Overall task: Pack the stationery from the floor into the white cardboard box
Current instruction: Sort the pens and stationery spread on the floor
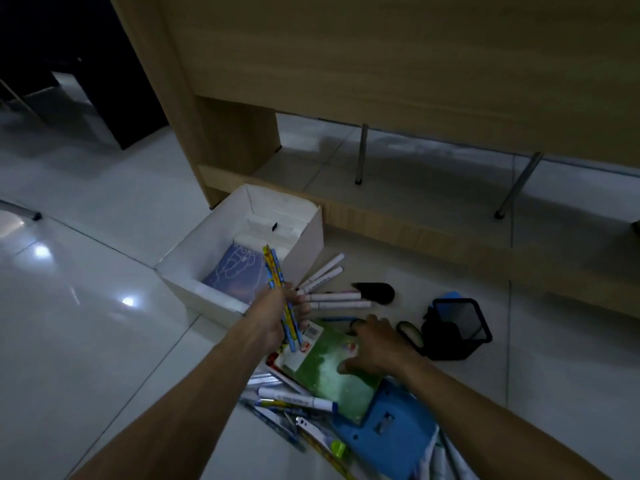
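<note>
The white cardboard box [194,252] stands open on the floor with a blue-purple notebook [233,276] lying inside. My left hand [277,315] grips a bunch of yellow-and-blue pencils [277,275], their tips up over the box's near right corner. My right hand [375,346] hovers with spread fingers over a green book [325,372], fingertips near a pair of black-handled scissors [408,332]. Several white markers [327,287] fan out right of the box. More pens and a white marker [298,399] lie in a heap by my left forearm.
A black mesh pen holder [457,327] lies tipped on its side at the right. A black oval object [375,292] sits beside the markers. A blue flat device [388,427] lies under the green book. A wooden desk [381,64] with metal legs stands behind.
</note>
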A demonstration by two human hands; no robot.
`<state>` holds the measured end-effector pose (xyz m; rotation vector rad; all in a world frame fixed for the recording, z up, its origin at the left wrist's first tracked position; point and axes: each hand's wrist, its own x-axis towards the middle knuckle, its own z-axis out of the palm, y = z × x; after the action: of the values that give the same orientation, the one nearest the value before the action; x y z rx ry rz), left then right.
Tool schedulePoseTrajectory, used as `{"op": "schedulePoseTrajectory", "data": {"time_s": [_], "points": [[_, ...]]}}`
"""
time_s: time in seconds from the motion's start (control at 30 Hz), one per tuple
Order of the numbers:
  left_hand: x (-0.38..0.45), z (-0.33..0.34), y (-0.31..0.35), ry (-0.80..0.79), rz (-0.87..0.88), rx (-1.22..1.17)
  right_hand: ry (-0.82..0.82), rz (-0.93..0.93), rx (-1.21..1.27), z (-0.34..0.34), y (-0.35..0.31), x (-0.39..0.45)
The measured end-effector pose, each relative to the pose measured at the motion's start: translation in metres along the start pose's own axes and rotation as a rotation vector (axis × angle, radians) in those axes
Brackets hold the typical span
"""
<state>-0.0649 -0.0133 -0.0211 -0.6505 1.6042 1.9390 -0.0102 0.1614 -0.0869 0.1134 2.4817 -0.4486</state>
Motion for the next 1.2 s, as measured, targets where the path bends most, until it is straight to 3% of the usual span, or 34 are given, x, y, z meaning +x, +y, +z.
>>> {"op": "schedulePoseTrajectory", "data": {"time_s": [0.27,0.47,0.87,1.07,1.2], "points": [[0.016,0.057,-0.017,-0.077,0.000,0.071,0.064,-0.100,0.052,0.016,-0.004,0.018],[0.026,0.055,-0.034,0.022,-0.040,0.030,0.099,-0.147,0.164,0.032,-0.011,0.028],[0.009,0.027,-0.007,0.004,0.030,0.065,-0.050,-0.071,0.446,-0.009,-0.004,0.025],[0.021,0.029,-0.008,-0.033,0.024,0.086,0.154,0.078,0.787,-0.069,0.033,0.016],[0.032,0.026,-0.023,-0.011,-0.006,0.114,0.323,0.195,0.433,-0.086,0.043,0.011]]}}
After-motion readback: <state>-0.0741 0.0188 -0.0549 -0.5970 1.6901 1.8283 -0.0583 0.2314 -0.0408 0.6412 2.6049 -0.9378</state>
